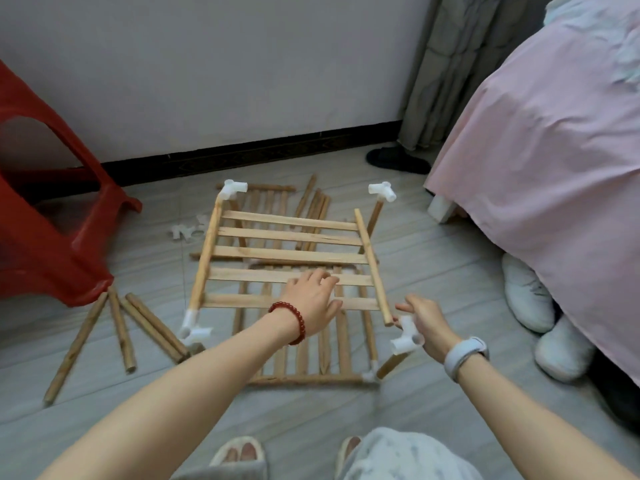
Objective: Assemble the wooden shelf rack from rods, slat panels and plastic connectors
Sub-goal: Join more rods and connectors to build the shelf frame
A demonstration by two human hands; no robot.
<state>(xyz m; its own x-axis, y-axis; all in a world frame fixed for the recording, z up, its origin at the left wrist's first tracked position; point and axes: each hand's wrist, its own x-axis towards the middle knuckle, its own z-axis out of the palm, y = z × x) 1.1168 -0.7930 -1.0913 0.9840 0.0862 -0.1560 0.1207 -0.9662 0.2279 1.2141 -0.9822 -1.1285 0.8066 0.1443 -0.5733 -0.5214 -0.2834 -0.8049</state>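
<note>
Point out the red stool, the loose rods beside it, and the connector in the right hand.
red stool (52,237), head view, its side wall.
loose rods (119,329), head view, one rod's middle.
connector (406,336), head view, its white body.

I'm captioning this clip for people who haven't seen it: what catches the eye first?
The slat panel held up mid-frame, the left hand resting on its slats and the right hand gripping a white connector at its near right corner. Then the red stool at left and loose rods on the floor.
</note>
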